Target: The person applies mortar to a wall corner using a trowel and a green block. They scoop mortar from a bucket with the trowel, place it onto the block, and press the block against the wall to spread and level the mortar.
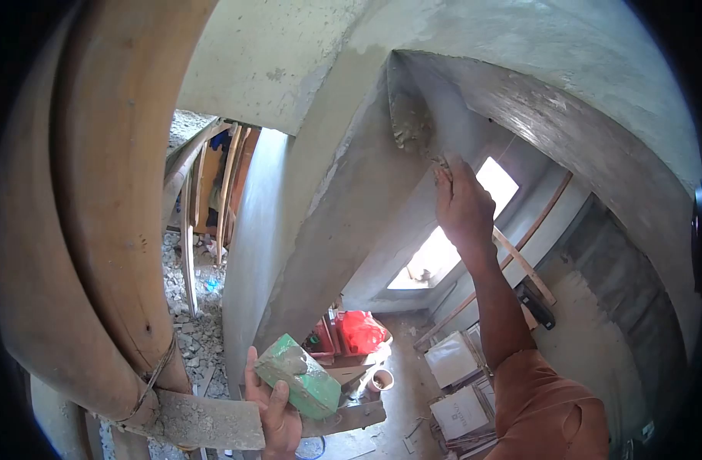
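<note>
My right hand (pixel 462 201) is raised at the upper middle, its fingers closed round the handle end of a mortar-smeared trowel (pixel 412 119). The trowel's blade lies close under the corner where the wall meets the beam (pixel 512 96). Low in the view, my left hand (pixel 278 410) holds a green block-like container (pixel 299 376), tilted, with grey mortar on its faces. My left thumb and a finger show at its near side. The grey plastered column (pixel 328 207) runs down between my two hands.
Thick wooden poles (pixel 128 192) tied with wire fill the left side. A plank (pixel 205 420) crosses below. On the floor lower down are white boxes (pixel 460 414), a red bag (pixel 361 331) and a small bucket (pixel 381 380). Rubble (pixel 201 337) lies beyond the poles.
</note>
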### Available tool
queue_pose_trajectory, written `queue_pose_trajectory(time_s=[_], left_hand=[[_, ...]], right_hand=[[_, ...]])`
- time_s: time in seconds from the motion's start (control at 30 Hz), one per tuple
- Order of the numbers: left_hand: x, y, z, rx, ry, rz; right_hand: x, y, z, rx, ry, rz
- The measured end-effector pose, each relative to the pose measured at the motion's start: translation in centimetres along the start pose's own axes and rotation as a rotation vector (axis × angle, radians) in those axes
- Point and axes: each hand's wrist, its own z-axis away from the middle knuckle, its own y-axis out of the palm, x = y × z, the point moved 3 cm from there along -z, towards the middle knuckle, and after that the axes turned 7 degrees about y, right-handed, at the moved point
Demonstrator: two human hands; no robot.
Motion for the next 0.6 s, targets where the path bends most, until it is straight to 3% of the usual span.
queue_pose_trajectory(time_s=[0.17,0.6], left_hand=[[0.0,-0.2,0.0,-0.02,-0.027,0.001],[0.1,-0.1,-0.2,-0.026,-0.024,0.021]], right_hand=[[-0.4,0.3,0.4,-0.036,-0.045,-0.071],[0.2,-2.4,-1.2,0.169,0.078,0.03]])
